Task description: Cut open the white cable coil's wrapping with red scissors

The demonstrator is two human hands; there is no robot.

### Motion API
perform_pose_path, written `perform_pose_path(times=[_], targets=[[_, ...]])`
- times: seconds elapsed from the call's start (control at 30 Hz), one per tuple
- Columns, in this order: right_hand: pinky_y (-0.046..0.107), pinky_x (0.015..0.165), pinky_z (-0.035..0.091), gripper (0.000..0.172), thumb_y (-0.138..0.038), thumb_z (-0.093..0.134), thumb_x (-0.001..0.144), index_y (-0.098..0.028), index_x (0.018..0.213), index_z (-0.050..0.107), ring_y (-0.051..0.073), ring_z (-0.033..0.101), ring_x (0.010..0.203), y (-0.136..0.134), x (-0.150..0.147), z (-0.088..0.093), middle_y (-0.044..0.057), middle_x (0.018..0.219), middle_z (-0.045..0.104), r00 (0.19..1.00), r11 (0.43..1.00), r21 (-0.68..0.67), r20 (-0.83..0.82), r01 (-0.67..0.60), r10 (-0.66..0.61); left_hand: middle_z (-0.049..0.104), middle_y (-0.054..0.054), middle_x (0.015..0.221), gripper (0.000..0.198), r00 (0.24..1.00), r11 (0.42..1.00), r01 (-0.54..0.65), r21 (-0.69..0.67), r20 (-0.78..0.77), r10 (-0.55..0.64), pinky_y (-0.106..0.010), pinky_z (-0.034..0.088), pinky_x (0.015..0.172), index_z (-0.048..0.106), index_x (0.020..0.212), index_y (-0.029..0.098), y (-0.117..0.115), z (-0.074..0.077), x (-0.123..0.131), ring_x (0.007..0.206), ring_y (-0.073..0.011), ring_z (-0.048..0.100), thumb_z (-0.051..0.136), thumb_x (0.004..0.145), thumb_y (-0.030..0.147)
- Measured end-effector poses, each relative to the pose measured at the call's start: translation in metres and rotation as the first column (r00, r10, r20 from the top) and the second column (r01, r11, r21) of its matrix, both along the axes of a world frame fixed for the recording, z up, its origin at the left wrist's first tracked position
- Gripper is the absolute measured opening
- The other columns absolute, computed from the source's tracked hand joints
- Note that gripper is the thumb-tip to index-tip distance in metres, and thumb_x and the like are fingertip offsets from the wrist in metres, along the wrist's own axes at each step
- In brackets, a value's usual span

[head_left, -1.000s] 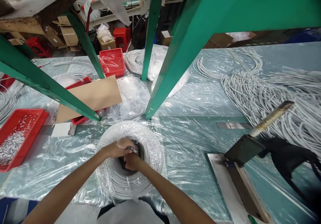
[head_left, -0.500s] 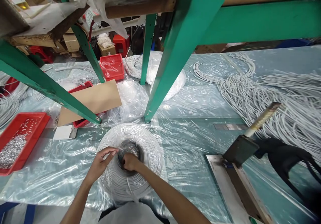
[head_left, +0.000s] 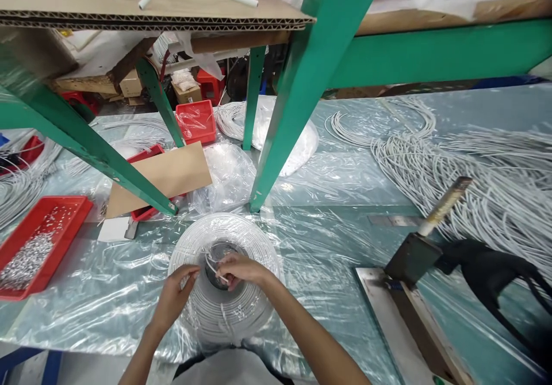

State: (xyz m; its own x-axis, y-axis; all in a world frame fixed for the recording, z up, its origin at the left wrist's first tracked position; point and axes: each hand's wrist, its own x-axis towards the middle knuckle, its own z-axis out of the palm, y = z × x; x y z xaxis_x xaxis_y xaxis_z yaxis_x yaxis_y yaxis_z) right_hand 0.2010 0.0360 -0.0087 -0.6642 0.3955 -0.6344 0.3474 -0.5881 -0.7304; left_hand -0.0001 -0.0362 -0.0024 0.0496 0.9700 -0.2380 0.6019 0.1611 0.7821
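A big round coil of white cable wrapped in clear plastic (head_left: 224, 275) lies flat on the worktop (head_left: 336, 241), right in front of the person. It lies on its side, so the dark hole in the middle faces up and both hands can get into it.

The left hand (head_left: 175, 296) rests on the near left part of the coil. Its fingers are curled and its fingertips seem to pinch the clear wrap by the hole. The right hand (head_left: 239, 269) sits over the hole, with its fingers pressed together on a loose white cable end (head_left: 212, 267) that sticks out of the middle. I think one hand holds the wrap back so the other can get at the cable.

The worktop is covered with a thin clear plastic sheet (head_left: 107, 298), perhaps to keep the cables clean. A red plastic tray of small shiny metal bits (head_left: 32, 252) stands to the left, close enough to reach. A flat brown cardboard piece (head_left: 161, 175) lies behind the coil. To the right is a cutter with a long lever handle (head_left: 425, 241), and past it a big loose heap of cut white cables (head_left: 474, 166). Green metal legs (head_left: 284, 109) hold up a shelf overhead.

I can see no words or labels anywhere.
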Motion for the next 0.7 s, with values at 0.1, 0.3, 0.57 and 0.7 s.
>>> perform_pose_path(times=[0.1,0.3,0.57,0.7], targets=[[0.019,0.047,0.046,0.012,-0.027,0.056,0.066,-0.015,0.064,0.055,0.006,0.047,0.044,-0.008,0.021,0.016,-0.004,0.051,0.053,0.975,0.983,-0.162,-0.189,0.091,-0.121,0.065,-0.007,0.101,0.027,1.000,1.000,0.011,0.028,0.025,-0.012,-0.033,0.050,0.081,0.061,0.103,0.022,-0.003,0.002,0.014,0.090,-0.0191,0.061,0.047,0.084,0.034],[0.020,0.045,0.045,0.021,-0.029,0.066,0.061,-0.012,0.068,0.055,0.008,0.051,0.040,-0.036,0.038,0.029,-0.002,0.051,0.058,0.898,0.896,-0.365,-0.257,0.252,-0.357,0.058,-0.009,0.112,0.031,0.997,0.970,-0.034,0.242,0.076,0.016,-0.032,0.050,0.080,0.055,0.114,0.024,-0.007,0.019,0.052,0.093,-0.0189,0.059,0.048,0.084,0.028],[0.017,0.050,0.044,0.026,-0.034,0.068,0.062,-0.011,0.070,0.060,0.006,0.053,0.050,-0.057,0.021,0.035,-0.001,0.060,0.059,0.735,0.734,-0.499,-0.250,0.461,-0.631,0.065,-0.006,0.105,0.025,0.974,0.903,0.139,0.407,0.110,-0.199,-0.031,0.050,0.085,0.065,0.100,0.023,0.004,0.025,0.064,0.098,-0.0180,0.060,0.046,0.084,0.019],[0.015,0.047,0.040,0.029,-0.038,0.069,0.063,-0.011,0.070,0.060,0.006,0.052,0.053,-0.061,0.012,0.062,-0.001,0.062,0.057,0.718,0.770,-0.437,-0.322,0.466,-0.617,0.070,-0.005,0.088,0.021,0.976,0.910,0.020,0.413,0.189,-0.107,-0.030,0.052,0.076,0.069,0.089,0.022,0.000,0.041,0.064,0.085,-0.0188,0.064,0.049,0.082,0.023]])
